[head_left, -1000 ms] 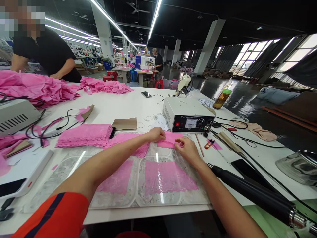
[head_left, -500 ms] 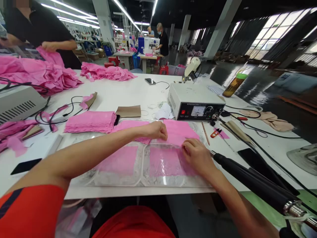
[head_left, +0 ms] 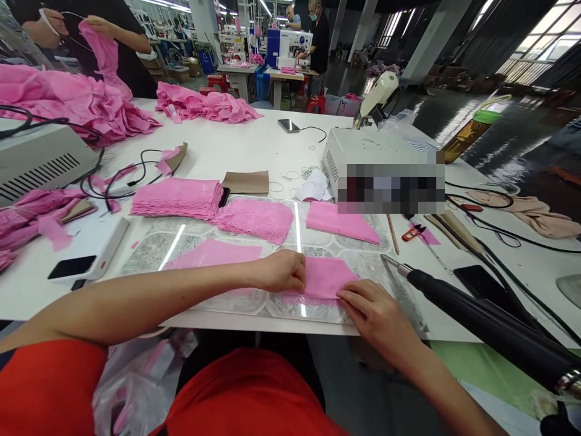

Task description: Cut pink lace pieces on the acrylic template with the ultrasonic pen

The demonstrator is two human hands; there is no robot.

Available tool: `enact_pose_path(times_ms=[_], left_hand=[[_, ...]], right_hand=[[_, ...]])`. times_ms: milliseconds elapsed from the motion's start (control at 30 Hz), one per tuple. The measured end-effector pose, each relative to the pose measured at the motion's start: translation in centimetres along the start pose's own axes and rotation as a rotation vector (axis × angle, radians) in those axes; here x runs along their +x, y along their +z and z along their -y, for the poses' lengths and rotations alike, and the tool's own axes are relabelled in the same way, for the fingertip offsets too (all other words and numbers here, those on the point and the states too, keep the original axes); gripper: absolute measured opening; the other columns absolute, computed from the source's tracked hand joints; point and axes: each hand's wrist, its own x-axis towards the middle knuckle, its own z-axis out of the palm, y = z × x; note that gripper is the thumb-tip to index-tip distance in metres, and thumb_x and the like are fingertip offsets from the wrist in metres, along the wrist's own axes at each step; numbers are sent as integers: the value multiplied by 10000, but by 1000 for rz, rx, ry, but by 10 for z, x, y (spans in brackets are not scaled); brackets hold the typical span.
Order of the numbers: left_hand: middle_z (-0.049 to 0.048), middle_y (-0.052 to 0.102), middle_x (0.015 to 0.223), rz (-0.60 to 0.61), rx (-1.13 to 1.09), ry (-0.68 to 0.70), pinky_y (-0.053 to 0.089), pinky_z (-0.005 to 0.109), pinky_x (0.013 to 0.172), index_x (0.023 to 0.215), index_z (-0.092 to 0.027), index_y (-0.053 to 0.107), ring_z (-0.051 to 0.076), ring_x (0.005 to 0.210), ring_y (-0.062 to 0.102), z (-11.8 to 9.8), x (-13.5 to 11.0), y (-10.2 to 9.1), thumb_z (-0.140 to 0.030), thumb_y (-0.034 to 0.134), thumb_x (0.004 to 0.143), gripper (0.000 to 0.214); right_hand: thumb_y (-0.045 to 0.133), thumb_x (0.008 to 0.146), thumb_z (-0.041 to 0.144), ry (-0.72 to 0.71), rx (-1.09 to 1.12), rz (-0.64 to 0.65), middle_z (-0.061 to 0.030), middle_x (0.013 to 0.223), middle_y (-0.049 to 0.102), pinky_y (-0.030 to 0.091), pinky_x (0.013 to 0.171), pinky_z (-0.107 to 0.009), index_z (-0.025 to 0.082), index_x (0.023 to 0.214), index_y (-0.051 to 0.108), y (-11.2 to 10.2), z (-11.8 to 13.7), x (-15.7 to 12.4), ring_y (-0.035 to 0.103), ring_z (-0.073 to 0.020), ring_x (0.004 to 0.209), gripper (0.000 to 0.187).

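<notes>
A pink fabric piece [head_left: 329, 275] lies between my hands on a clear plastic sheet with a template pattern [head_left: 313, 249] near the table's front edge. My left hand [head_left: 282, 270] is closed, its fingers pinching the piece's left side. At the lower right corner, my right hand [head_left: 374, 310] holds the edge between thumb and fingers. Another pink piece [head_left: 218, 251] lies to the left, partly covered by my left forearm. Behind them are a folded pink piece [head_left: 342, 222], a low pink stack [head_left: 256, 219] and a taller pink stack [head_left: 179, 197].
A black-handled tool with a metal tip [head_left: 472, 321] juts in from the right. Orange thread snips [head_left: 413, 232] and a brown stick [head_left: 393, 234] lie behind it. A white control box [head_left: 381, 148] stands at the back. Across the table, a co-worker's hands [head_left: 102, 27] hold pink fabric.
Both hands have come nearer to me, bringing the pink fabric piece onto the front part of the clear sheet. The view has tilted downward. The co-worker has lifted a pink strip.
</notes>
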Motion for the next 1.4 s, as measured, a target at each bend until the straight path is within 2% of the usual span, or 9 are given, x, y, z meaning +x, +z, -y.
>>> enact_pose_path(times_ms=[267,633,833,1000,1100,1200,1400], left_hand=[[-18,605,760,26,-15,-19,397,165,596,627,-153,717,72,642,534,-3,-1,-1,-36,655,726,166],[-23,599,723,39,-50,-14,396,163,585,575,-147,690,74,636,541,0,3,-2,-58,656,698,156],[-25,582,653,25,-66,13,379,170,559,511,-148,653,78,611,515,4,6,0,-81,674,677,181],[-22,614,666,24,-71,7,389,186,573,548,-158,691,91,626,539,9,9,2,-110,693,664,125],[-19,629,665,27,-75,3,403,197,599,577,-164,714,104,646,556,12,11,3,-119,699,665,100],[-25,622,640,24,-83,6,399,188,590,584,-164,719,97,632,546,14,12,3,-124,701,668,95],[-29,628,626,25,-93,1,388,185,572,585,-163,719,100,634,552,14,12,5,-127,707,669,92]], right_hand=[[461,935,198,-4,59,46,-53,927,717,563,724,-330,214,967,697,-7,1,3,670,-170,834,238],[501,916,226,120,170,110,-57,964,726,598,768,-354,245,960,723,-8,-1,3,690,-179,880,228],[504,917,250,130,174,129,-59,986,722,600,774,-366,264,980,723,-8,-5,-1,693,-185,899,229],[511,918,276,114,141,135,-57,962,722,601,760,-352,243,937,714,-10,0,4,695,-177,869,207],[549,899,300,76,124,76,-66,942,724,599,747,-357,232,943,704,-9,9,12,696,-185,850,175],[561,887,287,10,109,17,-77,921,727,593,738,-354,219,940,702,-3,21,22,695,-191,830,165],[511,893,198,-51,73,18,-64,848,726,568,703,-304,212,847,697,14,28,33,676,-168,760,192]])
